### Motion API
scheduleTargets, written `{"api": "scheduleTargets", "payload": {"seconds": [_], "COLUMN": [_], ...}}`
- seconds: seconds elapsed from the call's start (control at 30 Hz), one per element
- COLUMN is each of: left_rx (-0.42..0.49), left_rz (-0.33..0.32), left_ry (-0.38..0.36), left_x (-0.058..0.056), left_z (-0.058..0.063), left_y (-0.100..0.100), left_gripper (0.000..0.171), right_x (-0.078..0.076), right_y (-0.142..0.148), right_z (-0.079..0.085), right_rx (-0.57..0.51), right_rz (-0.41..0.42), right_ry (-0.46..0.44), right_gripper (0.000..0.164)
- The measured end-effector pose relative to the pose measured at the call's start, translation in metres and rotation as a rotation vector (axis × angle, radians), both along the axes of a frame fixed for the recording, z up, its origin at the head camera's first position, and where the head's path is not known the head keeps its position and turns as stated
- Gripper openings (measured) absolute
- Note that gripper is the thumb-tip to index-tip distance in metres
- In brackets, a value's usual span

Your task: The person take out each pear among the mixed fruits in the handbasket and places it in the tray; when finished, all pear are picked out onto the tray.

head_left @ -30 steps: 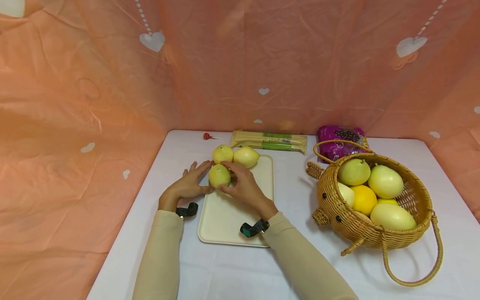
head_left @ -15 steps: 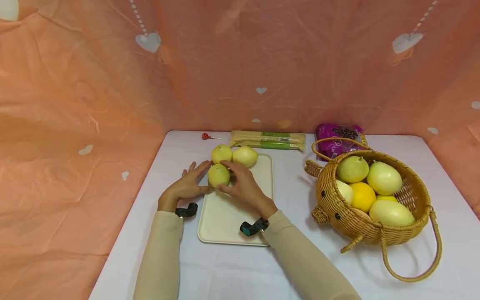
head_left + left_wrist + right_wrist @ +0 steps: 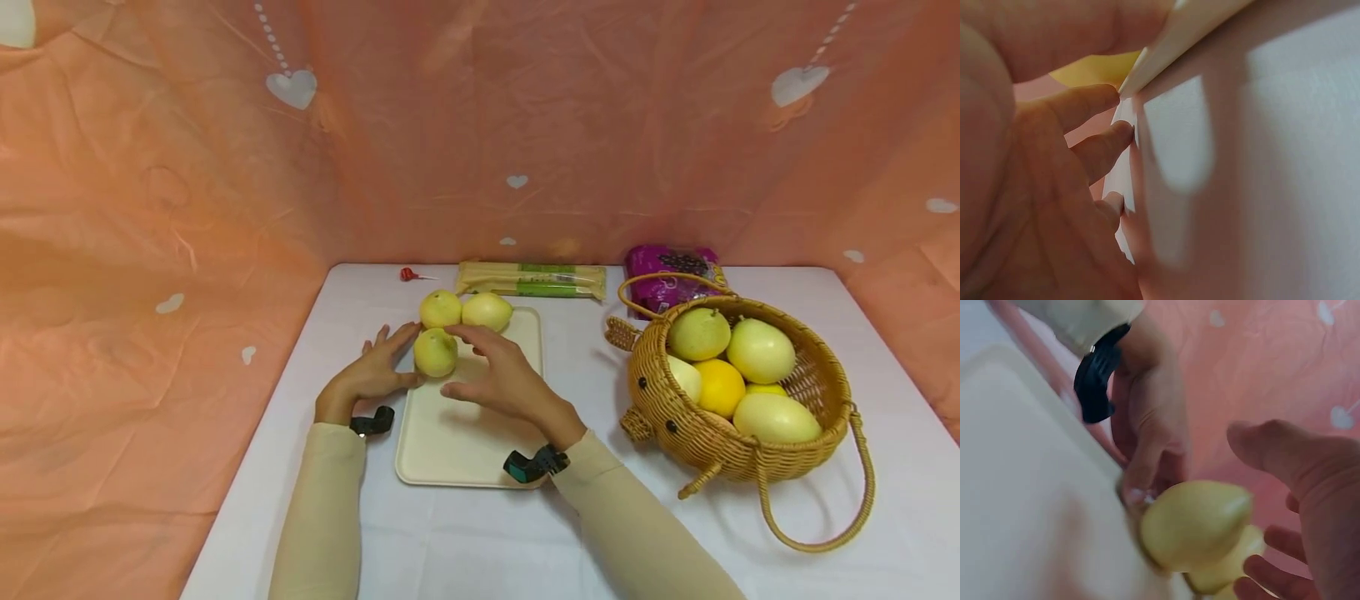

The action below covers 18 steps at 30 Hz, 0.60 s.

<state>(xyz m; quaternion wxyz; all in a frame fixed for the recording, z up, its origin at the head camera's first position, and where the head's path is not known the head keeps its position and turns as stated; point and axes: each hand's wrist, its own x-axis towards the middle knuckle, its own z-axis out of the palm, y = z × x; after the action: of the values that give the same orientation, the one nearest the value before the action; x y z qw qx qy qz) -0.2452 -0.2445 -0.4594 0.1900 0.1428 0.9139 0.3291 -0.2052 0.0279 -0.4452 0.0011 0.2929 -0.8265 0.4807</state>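
Three yellow-green, pear-shaped fruits sit at the far end of a cream tray [image 3: 465, 446]: a nearer fruit [image 3: 435, 353], a far-left fruit [image 3: 440, 309] and a far-right fruit [image 3: 487, 312]. My left hand [image 3: 372, 372] rests at the tray's left edge, thumb and fingers spread beside the nearer fruit. In the left wrist view its fingertips lie right at the tray's rim [image 3: 1172, 53]. My right hand [image 3: 501, 375] hovers over the tray, thumb and fingers apart and holding nothing. The right wrist view shows a gap between it and the nearer fruit [image 3: 1194, 525].
A pig-shaped wicker basket [image 3: 701, 442] at the right holds several pale fruits and an orange [image 3: 720, 388]. Along the back lie a red lollipop [image 3: 407, 274], a long beige-and-green packet [image 3: 531, 281] and a purple bag [image 3: 667, 275]. An orange curtain hangs behind.
My right hand has let go of the nearer fruit and moved a little to the right, its fingers wider apart. The left hand and the fruits keep their places on the tray.
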Motion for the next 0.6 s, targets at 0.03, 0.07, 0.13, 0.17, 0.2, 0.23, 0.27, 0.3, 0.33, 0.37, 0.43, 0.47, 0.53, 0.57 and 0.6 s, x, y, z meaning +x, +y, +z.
{"api": "scheduleTargets", "payload": {"seconds": [0.03,0.07,0.13,0.17,0.2,0.23,0.27,0.3,0.33,0.37,0.43,0.47,0.53,0.57,0.6], "left_rx": [-0.002,-0.003,-0.004,-0.002,-0.002,0.000,0.001,0.002,0.003,0.005,0.006,0.006,0.005,0.003,0.004], "left_rz": [0.003,0.005,0.007,0.007,0.006,0.006,0.005,0.005,0.005,0.003,0.002,0.003,0.005,0.004,0.007], "left_ry": [-0.003,-0.005,-0.010,-0.011,-0.011,-0.012,-0.011,-0.009,-0.008,-0.005,-0.003,-0.002,-0.004,-0.006,-0.010], "left_x": [0.000,0.001,0.001,0.001,0.001,0.001,0.001,0.001,0.000,0.000,-0.001,-0.001,-0.001,-0.002,-0.001], "left_z": [0.000,0.000,-0.001,-0.002,-0.002,-0.002,-0.002,-0.002,-0.002,-0.002,-0.002,-0.002,-0.002,-0.002,-0.002], "left_y": [0.000,0.000,0.001,0.001,0.001,0.001,0.001,0.001,0.001,0.001,0.001,0.001,0.001,0.000,0.001], "left_gripper": [0.098,0.098,0.098,0.098,0.098,0.098,0.097,0.097,0.097,0.097,0.097,0.097,0.097,0.098,0.098], "right_x": [0.005,0.010,0.020,0.026,0.031,0.037,0.042,0.048,0.053,0.058,0.068,0.073,0.082,0.087,0.092], "right_y": [0.005,0.011,0.024,0.030,0.038,0.045,0.052,0.059,0.065,0.072,0.084,0.089,0.100,0.105,0.111], "right_z": [0.003,0.006,0.012,0.015,0.018,0.021,0.023,0.027,0.030,0.033,0.040,0.044,0.052,0.056,0.060], "right_rx": [-0.013,-0.025,-0.052,-0.068,-0.084,-0.103,-0.120,-0.137,-0.153,-0.167,-0.178,-0.180,-0.178,-0.177,-0.173], "right_rz": [0.011,0.019,0.028,0.033,0.038,0.044,0.054,0.065,0.077,0.091,0.110,0.118,0.129,0.135,0.139], "right_ry": [-0.007,-0.013,-0.039,-0.051,-0.063,-0.077,-0.094,-0.110,-0.125,-0.137,-0.152,-0.152,-0.135,-0.117,-0.100], "right_gripper": [0.082,0.082,0.081,0.080,0.080,0.079,0.077,0.076,0.075,0.073,0.071,0.071,0.072,0.073,0.074]}}
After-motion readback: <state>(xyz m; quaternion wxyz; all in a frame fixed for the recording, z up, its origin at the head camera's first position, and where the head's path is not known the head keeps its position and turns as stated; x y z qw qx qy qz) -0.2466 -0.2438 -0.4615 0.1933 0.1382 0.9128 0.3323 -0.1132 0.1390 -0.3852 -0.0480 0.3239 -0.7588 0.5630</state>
